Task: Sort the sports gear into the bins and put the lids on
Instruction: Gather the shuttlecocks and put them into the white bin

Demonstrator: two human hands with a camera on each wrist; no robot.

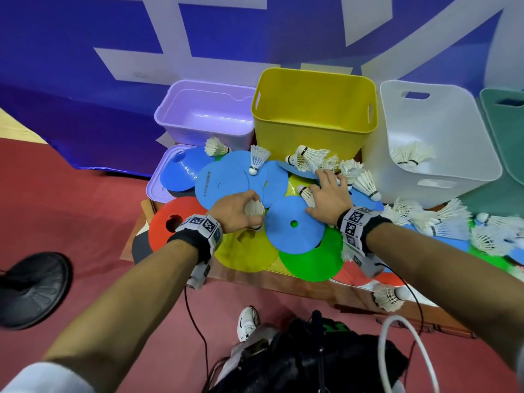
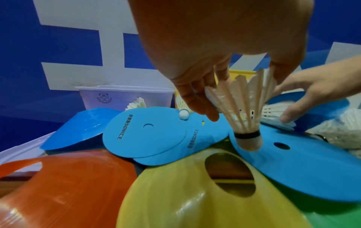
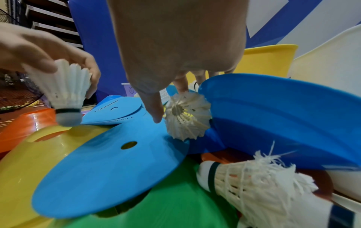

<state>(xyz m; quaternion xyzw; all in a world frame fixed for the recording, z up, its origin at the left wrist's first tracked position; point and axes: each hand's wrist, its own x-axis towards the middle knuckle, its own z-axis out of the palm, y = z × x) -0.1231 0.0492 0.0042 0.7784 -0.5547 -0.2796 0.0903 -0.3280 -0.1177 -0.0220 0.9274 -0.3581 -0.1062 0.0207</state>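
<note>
Left hand [image 2: 215,54] fingers pinch shuttlecock [image 2: 244,117] above crowded discs; right hand [image 1: 329,194] splayed.

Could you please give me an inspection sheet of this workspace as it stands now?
Surface: low wooden platform, mostly covered.
Job's things: flat discs, e.g. blue disc, red disc; loose shuttlecocks; purple bin, yellow bin, both showing nothing inside; white bin holding a few shuttlecocks; purple lid under discs.
Clutter: nothing seen.
Hands: left hand holds a shuttlecock; right hand rests on the pile, fingers spread.
Cables: black wire hangs from the left wrist.
Surroundings: blue banner, red floor.
</note>
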